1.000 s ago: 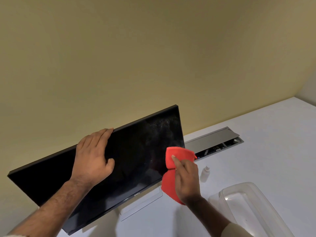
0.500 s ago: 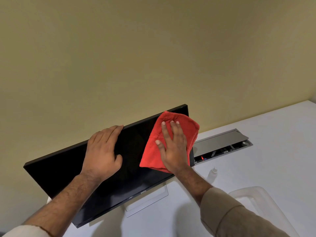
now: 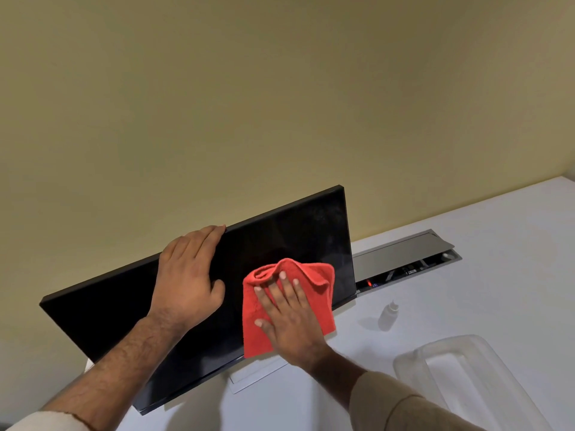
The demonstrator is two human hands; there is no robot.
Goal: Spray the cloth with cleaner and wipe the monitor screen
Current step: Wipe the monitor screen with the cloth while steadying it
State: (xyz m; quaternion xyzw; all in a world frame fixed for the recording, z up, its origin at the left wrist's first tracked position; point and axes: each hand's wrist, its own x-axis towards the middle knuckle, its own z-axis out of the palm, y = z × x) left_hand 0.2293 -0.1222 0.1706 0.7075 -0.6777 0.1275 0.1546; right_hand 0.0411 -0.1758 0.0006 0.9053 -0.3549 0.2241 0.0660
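- The fingers of the right hand lie spread and flat on the red cloth, pressing it against the lower right part of the monitor screen; the cloth is bunched along its top edge and its bottom corner hangs past the lower bezel.
- The fingers of the left hand are close together, curled over the monitor's top edge, thumb resting on the dark glass just left of the cloth.
- The white desk carries everything, set against a plain yellowish wall.
- The monitor stands tilted across the view, its silver stand base showing below the lower edge.
- A clear plastic tub sits at lower right, nothing visible inside it; the right sleeve overlaps its near side.
- A recessed cable tray behind the monitor's right end has its grey lid raised; cables and a small red light show inside.
- A small translucent spray bottle stands upright on the desk between the tray and the tub, apart from both hands.
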